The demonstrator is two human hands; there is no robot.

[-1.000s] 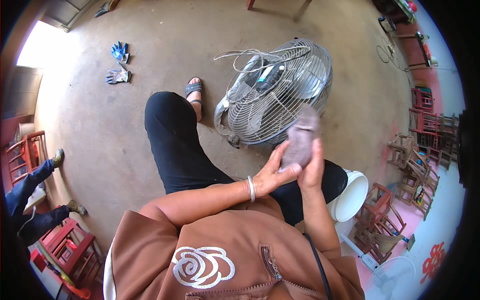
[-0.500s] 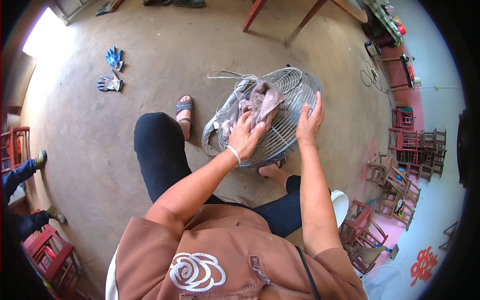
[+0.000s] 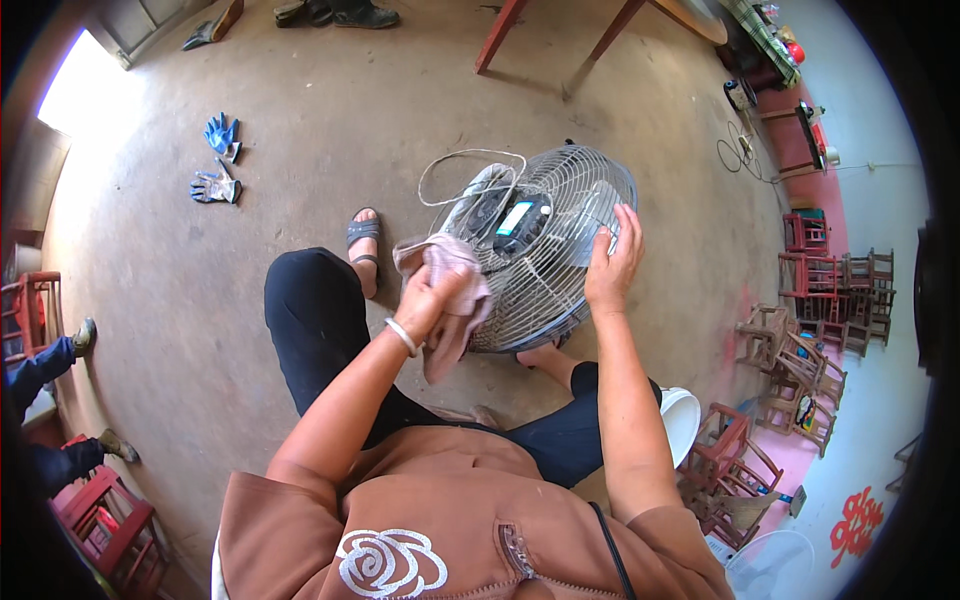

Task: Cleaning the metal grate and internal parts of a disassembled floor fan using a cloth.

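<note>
Clutching a pinkish-grey cloth (image 3: 455,335), my left hand (image 3: 425,300) is closed round its bunched middle, loose folds hanging toward my lap. Cloth sits at the near-left edge of a wire-caged fan (image 3: 560,275), overlapping the rim from my view; cannot tell how firmly it presses. My right hand (image 3: 612,265) grips nothing: fingers extended and spread a little, laid along the cage's right rim. Fan lies tilted in front of my knees, dark motor housing (image 3: 522,225) uppermost, pale cord (image 3: 424,180) looping off its far-left side. On the floor (image 3: 240,260), well off to the left: blue glove (image 3: 221,135), greyish glove (image 3: 215,184) near it. White bucket (image 3: 681,425) beside my right leg.
</note>
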